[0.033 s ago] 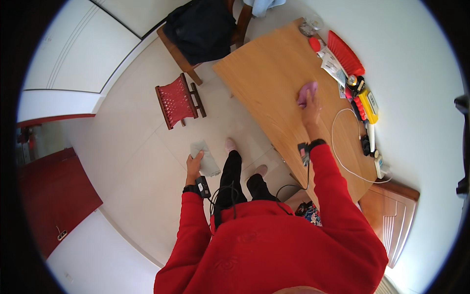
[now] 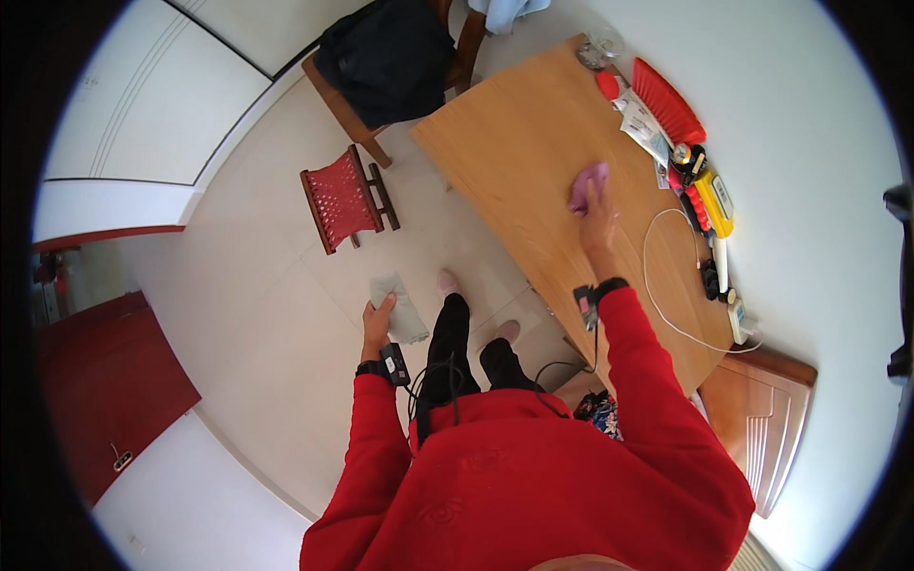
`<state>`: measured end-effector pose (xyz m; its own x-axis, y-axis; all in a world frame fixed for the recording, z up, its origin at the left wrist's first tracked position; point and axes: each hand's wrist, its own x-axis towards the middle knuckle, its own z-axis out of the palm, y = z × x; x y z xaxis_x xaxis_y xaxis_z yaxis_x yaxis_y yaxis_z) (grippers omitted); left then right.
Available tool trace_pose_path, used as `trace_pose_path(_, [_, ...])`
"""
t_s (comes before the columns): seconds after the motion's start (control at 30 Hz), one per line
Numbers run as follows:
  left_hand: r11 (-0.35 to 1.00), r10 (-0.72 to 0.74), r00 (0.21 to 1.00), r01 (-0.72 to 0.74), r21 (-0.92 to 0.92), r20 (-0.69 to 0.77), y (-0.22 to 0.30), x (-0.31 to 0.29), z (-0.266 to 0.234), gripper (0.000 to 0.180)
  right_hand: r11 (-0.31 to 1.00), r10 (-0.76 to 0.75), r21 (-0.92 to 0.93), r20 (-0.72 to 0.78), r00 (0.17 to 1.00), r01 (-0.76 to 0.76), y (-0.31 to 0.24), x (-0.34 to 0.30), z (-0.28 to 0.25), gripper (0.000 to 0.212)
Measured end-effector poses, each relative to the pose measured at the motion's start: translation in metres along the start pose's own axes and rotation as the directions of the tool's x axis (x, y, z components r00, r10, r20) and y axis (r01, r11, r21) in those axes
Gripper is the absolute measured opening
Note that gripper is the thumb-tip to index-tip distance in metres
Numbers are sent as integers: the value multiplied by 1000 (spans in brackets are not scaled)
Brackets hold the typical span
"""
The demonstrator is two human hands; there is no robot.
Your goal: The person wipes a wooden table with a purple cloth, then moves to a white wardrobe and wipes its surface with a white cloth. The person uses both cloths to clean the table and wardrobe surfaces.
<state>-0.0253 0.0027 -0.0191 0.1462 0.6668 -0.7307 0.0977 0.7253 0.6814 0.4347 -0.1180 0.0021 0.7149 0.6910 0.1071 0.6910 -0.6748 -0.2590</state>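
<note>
Pressed flat under my right hand [image 2: 598,221] is a crumpled pinkish-purple cloth [image 2: 587,184], lying on the wooden table [image 2: 505,133]. The fingers are on top of it and grip it. Off the table's left side, above the floor, my left hand [image 2: 378,319] pinches a thin, pale grey sheet-like piece [image 2: 406,316] that looks like a folded cloth, thumb on top. Dark bands with small devices and cables sit on both wrists.
Along the wall side of the table stand a red brush [image 2: 665,103], a glass jar [image 2: 600,48], packets [image 2: 644,128], a yellow tool [image 2: 714,203] and a looping white cable [image 2: 657,314]. A red woven stool [image 2: 340,202] and a chair with a black bag [image 2: 386,62] stand left of the table.
My right hand and the pinkish-purple cloth have shifted slightly left on the table. My left hand and its pale grey piece stay in place.
</note>
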Motion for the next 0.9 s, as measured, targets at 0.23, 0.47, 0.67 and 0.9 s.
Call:
trace_pose_path(0.23, [998,44,996,-47,33,73,-4,-2,19,40,936,-275,243,46,960,256,-99,-85,-9,53])
trace_pose_path(0.47, [998,61,996,-62,28,59,18,-19,24,42,500,-403,864,289,868,-56,-125,-64,-21,56])
trace_pose_path(0.67, [997,73,997,-74,3,30,15,-30,9,43,-418,-432,634,492,756,-651,-126,-63,-77,46])
trace_pose_path(0.9, [992,16,995,-4,-127,94,-9,-46,17,43,-669,-601,291,329,729,-683,-82,-88,-100,50])
